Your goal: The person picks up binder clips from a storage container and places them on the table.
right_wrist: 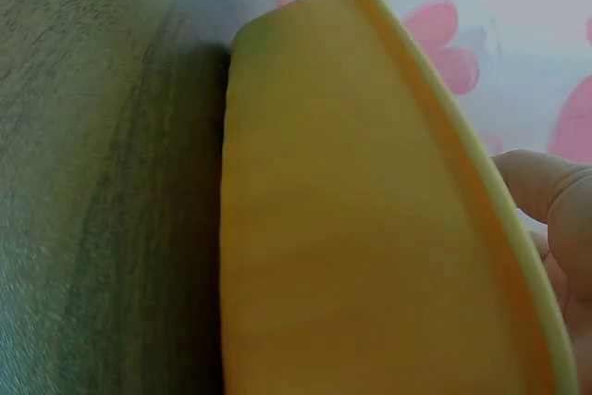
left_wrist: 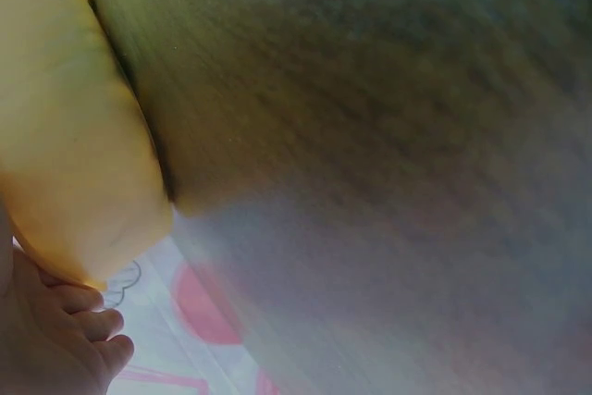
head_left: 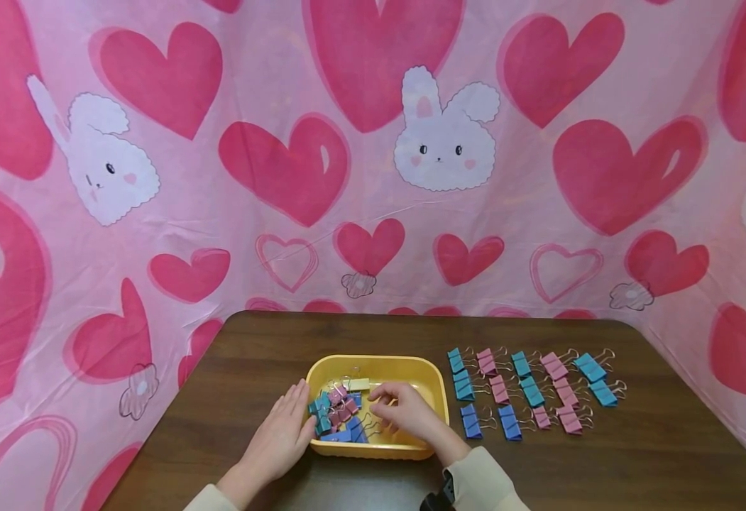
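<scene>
A yellow tray [head_left: 443, 397] holds a pile of binder clips, pink [head_left: 345, 410], teal [head_left: 323, 423] and blue [head_left: 356, 429], gathered at its left end. My left hand [head_left: 281, 426] rests along the tray's left side with straight fingers; in the left wrist view its fingertips [left_wrist: 100, 323] lie by the tray wall [left_wrist: 83, 136]. Over the tray's right half is my right hand [head_left: 407, 411], fingers loosely bent and pointing at the pile, with no clip visible between them. In the right wrist view the tray wall [right_wrist: 333, 191] partly hides that hand.
To the right of the tray, several teal, pink and blue binder clips [head_left: 553, 365] lie in rows on the dark wooden table [head_left: 660, 454]. A pale yellow piece [head_left: 358, 384] is inside the tray near its back. Behind the table hangs a pink heart-patterned cloth [head_left: 373, 206].
</scene>
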`<state>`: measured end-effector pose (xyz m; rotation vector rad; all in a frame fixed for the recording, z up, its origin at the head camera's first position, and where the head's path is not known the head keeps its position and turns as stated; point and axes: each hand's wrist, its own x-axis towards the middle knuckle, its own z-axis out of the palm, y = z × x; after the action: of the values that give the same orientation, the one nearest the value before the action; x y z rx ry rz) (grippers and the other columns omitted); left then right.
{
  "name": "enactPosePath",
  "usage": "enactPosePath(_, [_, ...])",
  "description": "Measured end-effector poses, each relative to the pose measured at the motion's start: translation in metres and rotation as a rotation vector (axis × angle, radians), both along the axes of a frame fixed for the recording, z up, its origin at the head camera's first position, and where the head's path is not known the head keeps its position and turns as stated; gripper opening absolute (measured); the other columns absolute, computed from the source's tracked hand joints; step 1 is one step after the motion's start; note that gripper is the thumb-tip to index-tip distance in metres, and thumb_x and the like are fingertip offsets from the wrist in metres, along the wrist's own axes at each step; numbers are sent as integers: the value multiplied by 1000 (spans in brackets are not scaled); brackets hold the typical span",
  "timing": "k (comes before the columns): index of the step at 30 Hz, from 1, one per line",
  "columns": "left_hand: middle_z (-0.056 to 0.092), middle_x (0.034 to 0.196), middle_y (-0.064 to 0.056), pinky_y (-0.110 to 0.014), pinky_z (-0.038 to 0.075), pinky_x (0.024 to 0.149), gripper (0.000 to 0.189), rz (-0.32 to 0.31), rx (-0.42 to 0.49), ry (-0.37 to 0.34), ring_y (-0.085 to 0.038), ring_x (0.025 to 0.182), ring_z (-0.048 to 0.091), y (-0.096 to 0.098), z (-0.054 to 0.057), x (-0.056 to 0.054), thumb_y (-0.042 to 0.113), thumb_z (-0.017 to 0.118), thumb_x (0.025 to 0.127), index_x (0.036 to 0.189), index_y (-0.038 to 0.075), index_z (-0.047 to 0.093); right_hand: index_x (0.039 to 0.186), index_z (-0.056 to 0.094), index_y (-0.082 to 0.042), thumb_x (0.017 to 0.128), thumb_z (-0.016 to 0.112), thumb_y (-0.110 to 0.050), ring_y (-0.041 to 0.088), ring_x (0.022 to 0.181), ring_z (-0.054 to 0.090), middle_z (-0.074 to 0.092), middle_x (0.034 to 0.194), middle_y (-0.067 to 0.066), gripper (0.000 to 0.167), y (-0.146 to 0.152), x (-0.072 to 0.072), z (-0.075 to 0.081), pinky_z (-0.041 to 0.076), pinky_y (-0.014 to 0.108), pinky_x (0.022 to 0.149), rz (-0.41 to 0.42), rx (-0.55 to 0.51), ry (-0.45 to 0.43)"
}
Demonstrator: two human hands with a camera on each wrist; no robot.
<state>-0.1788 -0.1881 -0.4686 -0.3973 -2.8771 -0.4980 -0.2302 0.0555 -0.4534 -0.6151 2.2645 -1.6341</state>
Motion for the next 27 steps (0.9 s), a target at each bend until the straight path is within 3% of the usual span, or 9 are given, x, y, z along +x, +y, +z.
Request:
enactPosePath(6, [32, 143, -21, -46, 24, 105, 58, 1, -3, 17, -34, 130, 30, -1, -1, 0, 26, 50, 93, 137, -8, 35, 102, 62, 4, 86, 63, -9, 26, 61, 59, 56, 72, 6, 21, -3, 1, -3, 53, 36, 52, 27, 24, -34])
enactPosePath(15, [30, 144, -19, -46, 23, 106, 58, 14, -7, -27, -32, 132, 28, -1, 0, 0, 28, 49, 93, 138, -6, 34, 99, 61, 6, 85, 63, -5, 16, 55, 53, 57, 68, 8, 17, -8, 0, -10, 50, 29, 47, 65, 40, -34])
enactPosePath(27, [31, 143, -20, -46, 24, 106, 58, 1, -5, 5, -33, 131, 29, -1, -1, -1, 27, 49, 93, 138, -7, 34, 95, 61, 9, 84, 61, -1, 17, 53, 59, 65, 70, 13, 15, -11, 1, -11, 50, 28, 46, 78, 29, -61])
